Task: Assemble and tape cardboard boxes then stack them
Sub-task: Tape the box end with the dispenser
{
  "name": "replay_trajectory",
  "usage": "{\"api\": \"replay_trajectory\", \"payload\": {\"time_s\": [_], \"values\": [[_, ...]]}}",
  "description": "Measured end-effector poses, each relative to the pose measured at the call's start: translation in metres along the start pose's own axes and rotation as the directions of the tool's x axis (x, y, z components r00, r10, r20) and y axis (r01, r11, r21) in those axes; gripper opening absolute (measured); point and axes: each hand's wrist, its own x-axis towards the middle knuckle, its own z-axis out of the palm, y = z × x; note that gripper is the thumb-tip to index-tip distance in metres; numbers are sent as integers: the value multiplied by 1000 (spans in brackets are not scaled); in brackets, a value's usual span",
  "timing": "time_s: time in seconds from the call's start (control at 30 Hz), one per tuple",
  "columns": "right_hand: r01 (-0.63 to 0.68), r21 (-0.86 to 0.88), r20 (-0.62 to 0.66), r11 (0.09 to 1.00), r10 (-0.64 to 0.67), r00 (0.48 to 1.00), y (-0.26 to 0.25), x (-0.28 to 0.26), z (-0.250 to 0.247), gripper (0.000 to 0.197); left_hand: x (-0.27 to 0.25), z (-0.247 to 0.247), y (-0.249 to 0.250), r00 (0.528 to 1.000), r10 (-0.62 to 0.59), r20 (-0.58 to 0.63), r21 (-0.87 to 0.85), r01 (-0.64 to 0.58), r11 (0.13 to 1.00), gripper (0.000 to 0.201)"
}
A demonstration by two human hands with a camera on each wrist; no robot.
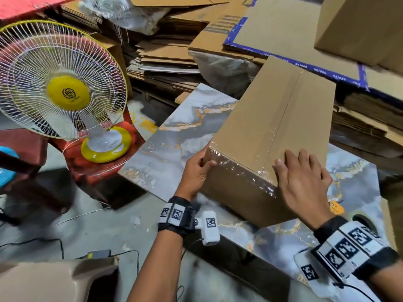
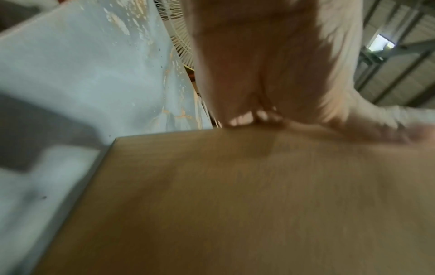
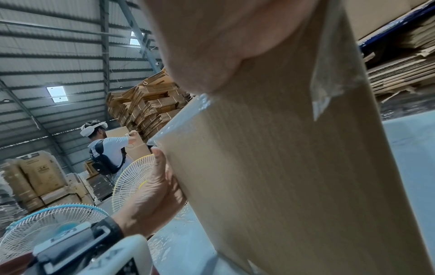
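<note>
A closed cardboard box (image 1: 272,118) lies tilted across the marble-patterned table (image 1: 165,153). Clear tape (image 1: 281,118) runs along its top seam and over the near edge. My left hand (image 1: 196,171) grips the near left corner, thumb on the near face and fingers on the left side. My right hand (image 1: 303,182) lies flat on the top near the right corner, fingers straight. The left wrist view shows the box face (image 2: 235,204) under my left hand (image 2: 259,55). In the right wrist view the box (image 3: 294,167) fills the frame, with my left hand (image 3: 155,195) at its corner.
A white and yellow fan (image 1: 58,83) stands on a red stool (image 1: 104,164) to the left. Flat cardboard stacks (image 1: 165,55) lie behind the table, and another box (image 1: 366,27) sits at the top right. What looks like a tape roll (image 1: 362,216) lies by my right wrist. Another person (image 3: 105,148) works farther off.
</note>
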Motion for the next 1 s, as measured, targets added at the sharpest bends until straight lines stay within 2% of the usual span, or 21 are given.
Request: {"api": "replay_trajectory", "payload": {"time_s": [0.1, 0.17, 0.3, 0.4, 0.47, 0.53, 0.57, 0.67, 0.73, 0.77, 0.87, 0.93, 1.0], "values": [[-13, 0, 13, 1000, 13, 1000, -1, 0, -1, 71, 4, -15, 12, 981, -42, 187, -184, 77, 980, 115], [-18, 2, 10, 1000, 18, 1000, -2, 0, -2, 70, 6, -14, 25, 988, -92, 123, -274, 123, 954, 118], [-34, 4, 4, 999, 34, 999, -3, 0, -3, 63, 9, 7, 32, 1000, -7, 8, -108, 7, 994, 101], [-35, -8, 11, 999, 35, 999, -3, 0, -2, 62, 8, 5, 19, 999, -20, -32, -93, 16, 995, 103], [-34, -10, 18, 999, 34, 999, -3, 0, -2, 63, 8, -3, 13, 1000, -29, -9, -72, 29, 997, 88], [-32, -16, 13, 999, 32, 999, -2, 0, -2, 63, 10, -10, 17, 996, -56, 70, -37, 59, 998, 65], [-29, -20, 12, 999, 29, 1000, -2, 0, -3, 63, 11, -15, 19, 991, -72, 117, -12, 74, 997, 62], [-24, -20, 9, 999, 25, 1000, -3, -1, -3, 64, 17, -30, 24, 963, -99, 250, -14, 105, 994, 76], [-28, -12, 12, 1000, 28, 1000, -3, -1, -3, 66, 16, -31, 34, 954, -91, 284, -83, 119, 989, 100], [-29, -8, 10, 1000, 29, 1000, -3, -1, -3, 66, 15, -28, 37, 965, -71, 254, -91, 97, 991, 109], [-23, -4, 14, 1000, 23, 1000, -2, -1, -2, 69, 11, -5, 40, 994, -8, 110, -32, 12, 999, 111], [-16, -5, 17, 1000, 16, 1000, -1, 0, -2, 70, 8, 3, 32, 999, -30, 15, -44, 31, 999, 114], [-14, -8, 14, 1000, 14, 1000, -1, -1, -2, 71, 8, 0, 26, 999, -42, 12, -26, 43, 999, 110]]}}
